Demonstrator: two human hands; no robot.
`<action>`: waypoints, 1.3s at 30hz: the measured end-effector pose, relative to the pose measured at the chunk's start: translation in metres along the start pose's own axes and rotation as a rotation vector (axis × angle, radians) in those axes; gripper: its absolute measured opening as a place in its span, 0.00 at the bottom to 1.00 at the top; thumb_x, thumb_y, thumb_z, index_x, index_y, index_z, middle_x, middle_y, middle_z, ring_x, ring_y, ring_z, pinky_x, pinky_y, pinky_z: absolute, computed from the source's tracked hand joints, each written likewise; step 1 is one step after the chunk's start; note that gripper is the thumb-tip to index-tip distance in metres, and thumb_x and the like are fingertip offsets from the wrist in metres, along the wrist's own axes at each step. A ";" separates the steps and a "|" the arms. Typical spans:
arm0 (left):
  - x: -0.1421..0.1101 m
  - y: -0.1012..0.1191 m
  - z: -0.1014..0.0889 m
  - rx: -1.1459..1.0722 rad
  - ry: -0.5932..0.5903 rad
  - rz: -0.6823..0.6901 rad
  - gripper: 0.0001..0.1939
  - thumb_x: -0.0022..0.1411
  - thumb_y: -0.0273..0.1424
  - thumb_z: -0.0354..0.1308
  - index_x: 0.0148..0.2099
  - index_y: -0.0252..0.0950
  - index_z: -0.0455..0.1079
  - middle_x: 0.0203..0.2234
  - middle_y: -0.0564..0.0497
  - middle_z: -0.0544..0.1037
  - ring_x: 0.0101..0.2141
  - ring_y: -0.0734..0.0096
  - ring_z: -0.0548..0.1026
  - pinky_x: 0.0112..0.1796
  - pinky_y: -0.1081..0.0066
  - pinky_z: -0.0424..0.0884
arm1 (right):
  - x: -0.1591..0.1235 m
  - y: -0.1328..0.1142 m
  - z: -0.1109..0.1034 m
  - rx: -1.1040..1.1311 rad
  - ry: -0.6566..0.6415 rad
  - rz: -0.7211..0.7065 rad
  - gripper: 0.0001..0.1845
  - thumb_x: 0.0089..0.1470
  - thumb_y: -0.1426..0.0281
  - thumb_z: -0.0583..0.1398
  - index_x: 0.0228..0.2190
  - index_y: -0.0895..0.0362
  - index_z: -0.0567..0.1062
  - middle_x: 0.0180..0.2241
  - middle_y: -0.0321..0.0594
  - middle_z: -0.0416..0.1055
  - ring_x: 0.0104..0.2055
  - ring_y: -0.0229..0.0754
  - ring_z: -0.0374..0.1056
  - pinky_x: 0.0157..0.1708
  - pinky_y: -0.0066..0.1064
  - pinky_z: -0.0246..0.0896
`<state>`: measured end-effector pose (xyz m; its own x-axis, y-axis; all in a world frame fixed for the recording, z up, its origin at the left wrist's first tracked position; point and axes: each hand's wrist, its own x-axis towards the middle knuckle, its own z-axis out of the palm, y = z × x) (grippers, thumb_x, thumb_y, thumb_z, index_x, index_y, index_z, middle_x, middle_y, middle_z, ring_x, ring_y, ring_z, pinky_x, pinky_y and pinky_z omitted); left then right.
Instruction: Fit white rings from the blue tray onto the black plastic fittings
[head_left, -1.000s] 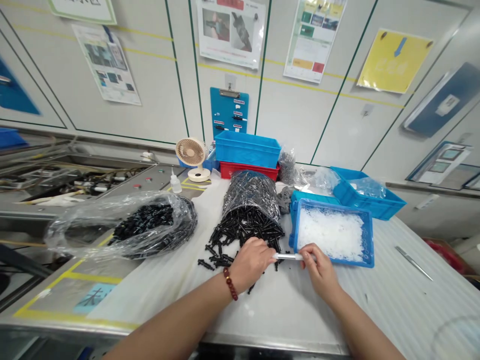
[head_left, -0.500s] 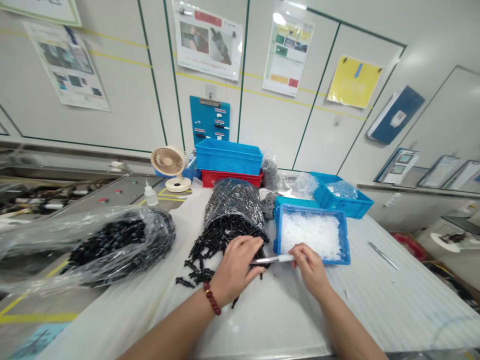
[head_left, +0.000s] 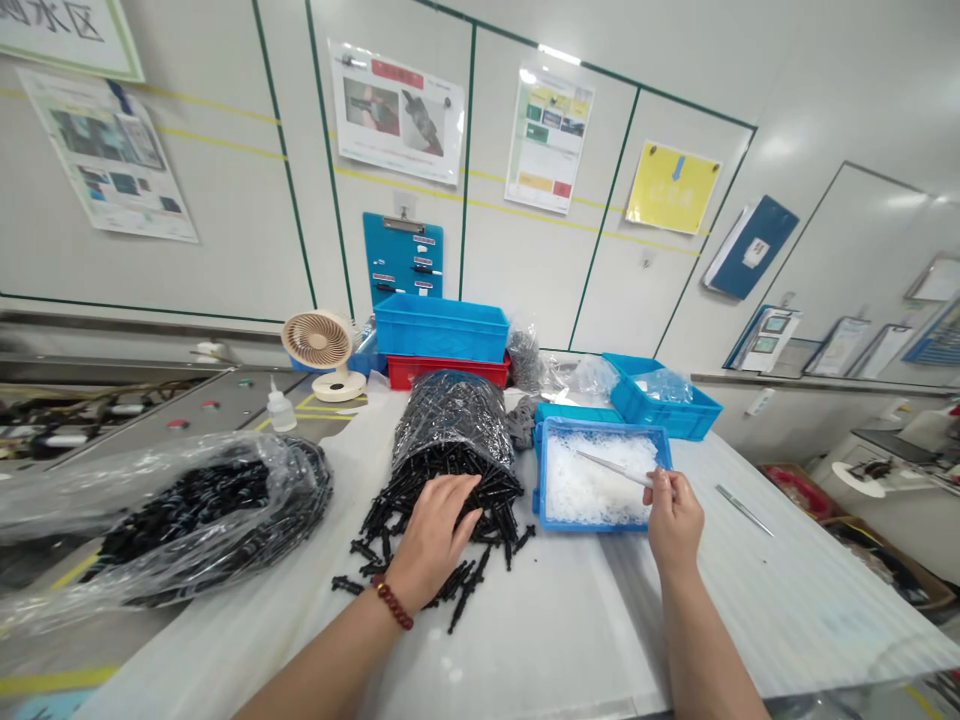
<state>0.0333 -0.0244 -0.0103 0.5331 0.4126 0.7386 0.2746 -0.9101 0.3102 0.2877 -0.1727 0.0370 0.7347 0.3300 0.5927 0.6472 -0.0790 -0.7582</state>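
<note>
Above the loose black parts [head_left: 468, 590], my left hand [head_left: 435, 530] is open, with curved fingers and the thumb apart. These ribbed, rod-like parts spill from a clear plastic bag [head_left: 454, 410] just beyond it. My right hand [head_left: 675, 515] grips a pair of slim metal tweezers [head_left: 619, 469] near the rear end. Their tips point left, over a blue bin [head_left: 600, 525] full of small white pieces [head_left: 585, 490]. Whether the tips touch the white pieces, I cannot tell.
Another pair of tweezers [head_left: 744, 510] lies on the right of the table. A second bag of black parts [head_left: 225, 520] is at left. Behind stand a fan [head_left: 319, 345], a small bottle [head_left: 281, 408], a blue bin [head_left: 442, 330] on a red one [head_left: 397, 373], and another blue bin [head_left: 675, 410].
My right hand has moved right, carrying the tweezers from beside my left hand to over the white pieces. My left hand stays by the black parts. The view has shifted slightly.
</note>
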 end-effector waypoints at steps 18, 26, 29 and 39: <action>0.000 0.001 0.005 -0.005 -0.008 0.032 0.14 0.65 0.31 0.45 0.52 0.35 0.61 0.44 0.45 0.70 0.45 0.61 0.65 0.47 0.56 0.64 | 0.000 0.022 0.040 -0.109 -0.148 -0.266 0.23 0.56 0.55 0.46 0.32 0.57 0.72 0.23 0.39 0.71 0.31 0.43 0.66 0.35 0.34 0.56; 0.000 0.001 0.004 0.000 -0.012 0.045 0.14 0.65 0.31 0.45 0.51 0.34 0.62 0.42 0.45 0.71 0.44 0.62 0.66 0.46 0.57 0.65 | -0.005 0.017 0.033 -0.090 -0.148 -0.304 0.21 0.58 0.58 0.47 0.31 0.58 0.72 0.22 0.38 0.69 0.29 0.41 0.65 0.32 0.31 0.56; 0.000 0.000 0.005 0.008 -0.014 0.053 0.14 0.65 0.31 0.45 0.50 0.33 0.62 0.42 0.44 0.71 0.44 0.62 0.66 0.46 0.57 0.66 | -0.007 0.016 0.033 -0.111 -0.147 -0.331 0.21 0.58 0.57 0.46 0.30 0.57 0.72 0.21 0.37 0.69 0.28 0.41 0.65 0.31 0.31 0.55; -0.002 -0.002 0.008 -0.006 -0.027 0.036 0.14 0.65 0.31 0.46 0.50 0.34 0.63 0.41 0.45 0.72 0.43 0.62 0.67 0.45 0.57 0.67 | -0.005 0.019 0.033 -0.153 -0.103 -0.325 0.24 0.58 0.55 0.44 0.30 0.57 0.72 0.21 0.38 0.69 0.28 0.41 0.65 0.31 0.31 0.55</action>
<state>0.0382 -0.0235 -0.0174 0.5636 0.3804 0.7332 0.2498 -0.9246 0.2877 0.2894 -0.1444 0.0108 0.4665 0.4535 0.7594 0.8720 -0.0916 -0.4809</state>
